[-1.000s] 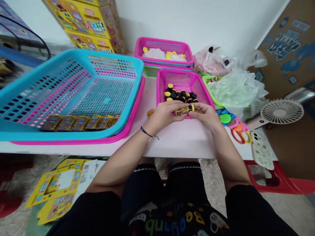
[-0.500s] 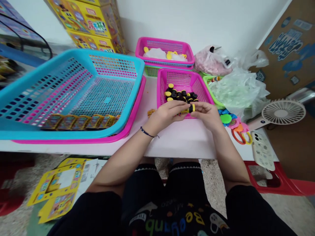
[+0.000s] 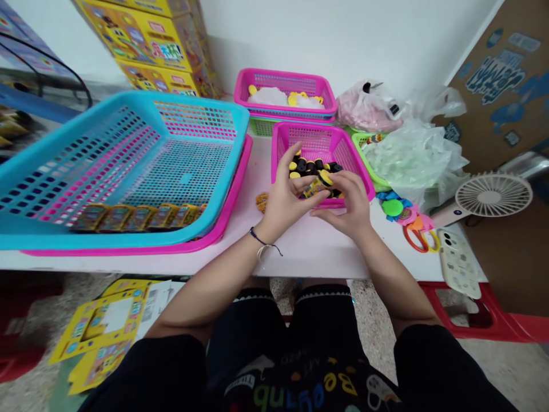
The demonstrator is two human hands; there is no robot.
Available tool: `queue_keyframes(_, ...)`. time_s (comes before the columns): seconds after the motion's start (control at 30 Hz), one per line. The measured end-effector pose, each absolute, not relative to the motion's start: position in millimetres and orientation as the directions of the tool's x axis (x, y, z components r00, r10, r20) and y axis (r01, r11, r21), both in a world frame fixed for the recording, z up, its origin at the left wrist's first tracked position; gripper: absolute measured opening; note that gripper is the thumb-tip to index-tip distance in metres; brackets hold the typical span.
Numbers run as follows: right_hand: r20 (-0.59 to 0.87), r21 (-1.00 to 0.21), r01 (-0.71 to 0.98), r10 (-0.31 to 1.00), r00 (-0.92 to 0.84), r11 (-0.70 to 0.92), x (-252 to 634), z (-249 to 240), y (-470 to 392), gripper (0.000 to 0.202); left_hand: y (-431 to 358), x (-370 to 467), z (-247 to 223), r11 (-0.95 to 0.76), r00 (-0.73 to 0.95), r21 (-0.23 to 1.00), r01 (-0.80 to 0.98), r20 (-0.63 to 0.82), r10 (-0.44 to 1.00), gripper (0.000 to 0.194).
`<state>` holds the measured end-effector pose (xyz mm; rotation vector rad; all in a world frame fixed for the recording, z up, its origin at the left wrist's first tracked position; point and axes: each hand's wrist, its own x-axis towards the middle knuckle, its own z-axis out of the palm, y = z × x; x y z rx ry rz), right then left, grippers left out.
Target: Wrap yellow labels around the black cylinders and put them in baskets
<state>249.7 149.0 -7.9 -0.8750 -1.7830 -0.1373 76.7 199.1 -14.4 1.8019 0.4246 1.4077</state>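
Between my two hands, over the near edge of a small pink basket [image 3: 281,137], is a small yellow-capped cylinder [image 3: 319,183] with a patterned yellow side, tilted. My left hand [image 3: 291,197] holds its lower left part between thumb and fingers, the index finger raised. My right hand [image 3: 349,206] has its fingertips at the yellow cap, its thumb below. Several black cylinders with yellow caps [image 3: 302,165] lie in the basket behind. An orange-yellow patterned piece [image 3: 261,201] rests on the table left of my left hand.
A large blue basket [image 3: 189,103] with a row of small yellow packs [image 3: 141,217] stands at left. Behind is another pink basket [image 3: 285,74]. At right are plastic bags [image 3: 407,157], a fan [image 3: 489,194], scissors [image 3: 415,237] and a phone [image 3: 458,263].
The cylinder has turned from lying level to tilted, cap up. My left index finger has lifted away, and my right hand has shifted slightly left and down.
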Motion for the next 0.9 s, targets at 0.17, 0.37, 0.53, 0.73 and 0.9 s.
queue_keyframes(0.17, 0.913, -0.039, 0.766, 0.334, -0.233, 0.641, 246, -10, 149, 0.061, 191, 80, -9, -0.378, 0.418, 0.872, -0.311, 0.482, 0.77, 0.119)
queue_keyframes(0.37, 0.873, 0.005, 0.708, 0.342, -0.347, 0.706, 237, -12, 139, 0.066, 184, 71, -2, -0.276, 0.666, 0.934, -0.227, 0.356, 0.656, 0.074)
queue_keyframes(0.53, 0.821, 0.018, 0.713, 0.397, -0.411, 0.701, 235, -18, 141, 0.066, 187, 71, -12, -0.484, 0.607, 0.854, -0.19, 0.49, 0.626, 0.078)
queue_keyframes(0.73, 0.836, 0.067, 0.722, 0.356, -0.418, 0.689, 235, -21, 145, 0.06, 185, 77, -18, -0.574, 0.508, 0.807, -0.139, 0.556, 0.658, 0.08)
queue_keyframes(0.9, 0.883, -0.051, 0.666, 0.345, -0.318, 0.744, 230, -16, 139, 0.066, 179, 75, -10, -0.486, 0.601, 0.851, -0.201, 0.499, 0.624, 0.071)
